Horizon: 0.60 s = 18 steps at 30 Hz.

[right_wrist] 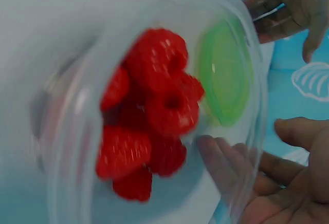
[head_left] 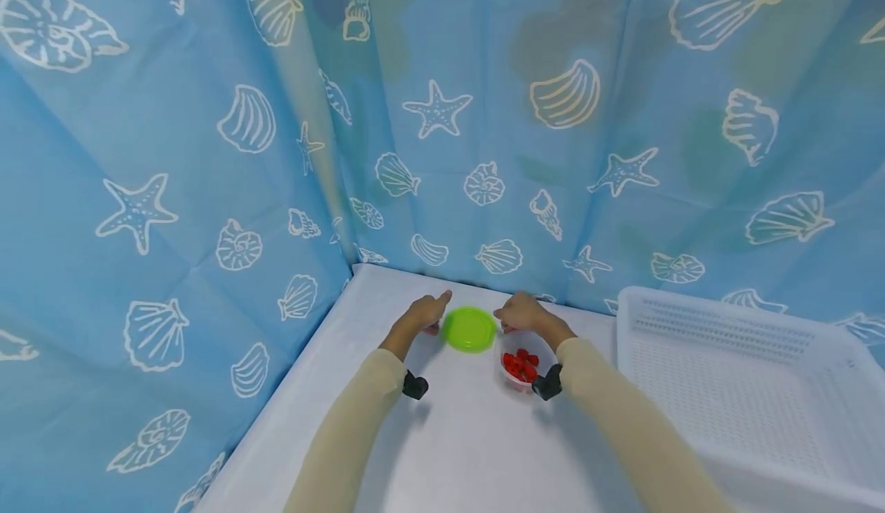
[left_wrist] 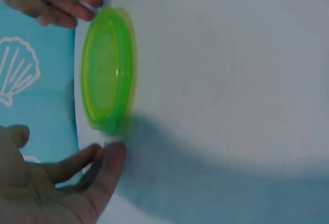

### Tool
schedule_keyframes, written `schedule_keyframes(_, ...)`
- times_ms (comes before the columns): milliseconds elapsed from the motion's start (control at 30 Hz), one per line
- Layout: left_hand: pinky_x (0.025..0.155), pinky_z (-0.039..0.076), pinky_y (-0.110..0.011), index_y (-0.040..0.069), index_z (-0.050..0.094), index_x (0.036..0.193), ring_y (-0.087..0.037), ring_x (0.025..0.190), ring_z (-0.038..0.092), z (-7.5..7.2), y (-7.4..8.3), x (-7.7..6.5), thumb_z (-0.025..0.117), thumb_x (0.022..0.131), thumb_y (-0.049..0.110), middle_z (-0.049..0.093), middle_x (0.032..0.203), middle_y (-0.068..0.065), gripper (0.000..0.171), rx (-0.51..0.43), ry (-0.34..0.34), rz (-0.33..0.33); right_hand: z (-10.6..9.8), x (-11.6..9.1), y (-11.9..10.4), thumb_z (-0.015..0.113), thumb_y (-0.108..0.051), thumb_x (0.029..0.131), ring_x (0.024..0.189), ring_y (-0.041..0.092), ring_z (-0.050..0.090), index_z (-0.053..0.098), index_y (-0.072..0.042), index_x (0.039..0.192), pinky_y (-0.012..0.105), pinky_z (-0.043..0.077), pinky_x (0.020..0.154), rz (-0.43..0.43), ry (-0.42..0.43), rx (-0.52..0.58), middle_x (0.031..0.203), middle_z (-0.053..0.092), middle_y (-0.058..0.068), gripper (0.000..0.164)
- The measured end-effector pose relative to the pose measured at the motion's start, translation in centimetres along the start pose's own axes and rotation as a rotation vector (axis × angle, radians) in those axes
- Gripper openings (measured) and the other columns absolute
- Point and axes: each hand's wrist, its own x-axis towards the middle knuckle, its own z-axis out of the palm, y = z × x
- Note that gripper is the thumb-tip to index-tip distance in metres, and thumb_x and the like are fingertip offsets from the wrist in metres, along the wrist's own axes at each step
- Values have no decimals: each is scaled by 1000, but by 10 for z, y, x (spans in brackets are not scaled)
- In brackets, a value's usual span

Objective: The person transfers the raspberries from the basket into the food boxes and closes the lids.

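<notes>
A round, green, see-through lid [head_left: 469,329] lies on the white table between my two hands. My left hand [head_left: 426,312] is at the lid's left side, its loosely bent fingertips close to the rim in the left wrist view. On the other side is my right hand [head_left: 523,312], holding nothing, with its fingers bent near the lid. A clear bowl [head_left: 549,348] stands just in front of the right hand and holds several red raspberries [right_wrist: 157,106]. In the right wrist view the bowl's clear wall overlaps the right fingers.
A large white perforated plastic basket [head_left: 726,390] occupies the right side of the white table [head_left: 456,451]. Blue curtains [head_left: 449,160] printed with shells and starfish rise behind the table and along its left edge. Dark wrist cameras [head_left: 415,385] sit on both cream sleeves.
</notes>
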Motion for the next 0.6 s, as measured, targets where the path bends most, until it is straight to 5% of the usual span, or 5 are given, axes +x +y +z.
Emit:
schedule_keyframes(167,83,55,-35,-6,58,117,-25,87,61,5,2,-2,37,102,48,60,99,-14,60,-137,-57,18,5,3,0,60,-25,96,81,22,61,63,5,117,35,54,79,49,-8,-5,86,65,8,37)
schedule_keyframes(433,78,56,-32,-6,57,118,-25,87,63,0,6,-6,38,103,47,61,101,-16,59,-172,-46,-4,7,6,-4,60,-25,96,86,23,62,59,6,124,39,54,86,77,38,83,95,66,11,42)
schedule_keyframes(600,81,56,-35,-7,58,115,-27,90,64,-4,4,-2,39,103,42,61,101,-17,55,-240,2,63,5,6,-5,59,-19,95,94,26,65,57,9,128,40,54,87,-32,128,126,109,67,17,43)
